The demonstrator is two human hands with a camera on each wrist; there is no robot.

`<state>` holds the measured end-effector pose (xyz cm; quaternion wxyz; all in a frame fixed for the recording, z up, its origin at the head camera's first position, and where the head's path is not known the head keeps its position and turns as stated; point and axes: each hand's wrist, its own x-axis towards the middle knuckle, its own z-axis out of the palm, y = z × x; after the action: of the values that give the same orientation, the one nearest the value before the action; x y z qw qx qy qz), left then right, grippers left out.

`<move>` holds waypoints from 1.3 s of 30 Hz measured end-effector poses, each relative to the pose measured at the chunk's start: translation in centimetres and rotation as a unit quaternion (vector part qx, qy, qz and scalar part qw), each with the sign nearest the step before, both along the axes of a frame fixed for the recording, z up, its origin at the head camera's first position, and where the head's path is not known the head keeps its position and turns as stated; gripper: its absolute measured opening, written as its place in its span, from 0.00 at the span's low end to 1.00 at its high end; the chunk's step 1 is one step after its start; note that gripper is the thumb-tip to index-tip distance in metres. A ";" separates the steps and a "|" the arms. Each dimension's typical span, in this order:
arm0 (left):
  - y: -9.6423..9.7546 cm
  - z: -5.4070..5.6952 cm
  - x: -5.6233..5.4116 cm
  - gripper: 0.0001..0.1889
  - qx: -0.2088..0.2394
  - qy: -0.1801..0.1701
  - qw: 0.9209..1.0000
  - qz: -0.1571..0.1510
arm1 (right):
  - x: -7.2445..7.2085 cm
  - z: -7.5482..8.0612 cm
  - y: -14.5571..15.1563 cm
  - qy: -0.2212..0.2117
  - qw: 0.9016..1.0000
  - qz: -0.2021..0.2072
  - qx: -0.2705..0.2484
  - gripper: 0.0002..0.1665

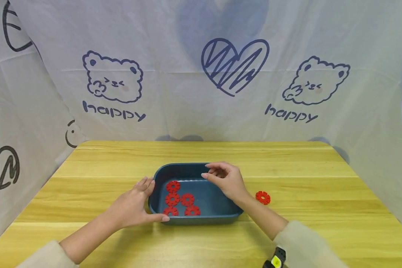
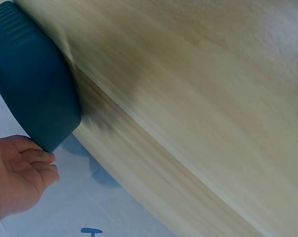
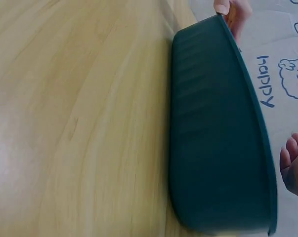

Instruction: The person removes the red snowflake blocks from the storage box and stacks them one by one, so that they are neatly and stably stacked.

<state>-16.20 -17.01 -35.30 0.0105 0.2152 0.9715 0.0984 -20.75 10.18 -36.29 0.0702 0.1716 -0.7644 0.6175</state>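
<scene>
A dark blue-green plastic basin [image 1: 201, 220] stands on the wooden table. Several red notched flower-shaped discs [image 1: 172, 199] lie in its left part. My left hand [image 1: 134, 204] holds the basin's left end, the thumb on the front rim and the fingers against the far left corner; the left wrist view shows these fingers [image 2: 37, 160] bent at the corner. Over the basin's right side is my right hand [image 1: 228, 182], fingers loosely bent, with a gap between thumb and index fingertip and nothing visible in it. Another red disc [image 1: 262, 198] lies on the table, right of the basin.
The wooden table [image 1: 120, 160] reaches back to a pale cloth [image 1: 174, 111] printed with bears, hearts and the word "happy". Cloth also hangs at both sides. A dark watch-like device with a yellow face [image 1: 276, 261] sits by the right sleeve.
</scene>
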 end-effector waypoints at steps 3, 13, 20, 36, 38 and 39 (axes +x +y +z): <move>0.1 0.0 0.0 0.57 0.002 0.000 1.000 0.001 | -0.3 -0.3 -0.7 -0.003 1.000 -0.002 0.016 0.16; 0.1 -0.1 0.0 0.58 -0.002 0.000 1.000 -0.002 | -1.0 -2.3 -3.1 0.010 0.985 0.049 0.165 0.20; 0.0 0.2 0.0 0.58 -0.001 -0.005 1.000 -0.003 | -1.2 -3.0 -4.0 0.005 0.970 0.079 0.232 0.20; 0.1 0.1 0.0 0.58 -0.004 0.005 1.000 -0.006 | -1.4 -3.2 -4.6 -0.006 0.928 0.085 0.364 0.18; 0.1 0.0 0.0 0.58 -0.004 0.006 1.000 -0.006 | -1.4 -3.2 -4.6 -0.010 0.928 0.085 0.362 0.18; 0.1 0.0 0.0 0.58 -0.004 0.006 1.000 -0.007 | -1.4 -3.2 -4.6 -0.011 0.928 0.086 0.361 0.18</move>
<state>-16.22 -16.91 -35.31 0.0059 0.2224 0.9705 0.0930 -22.11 5.54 -39.49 -0.0584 0.2430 -0.9189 0.3051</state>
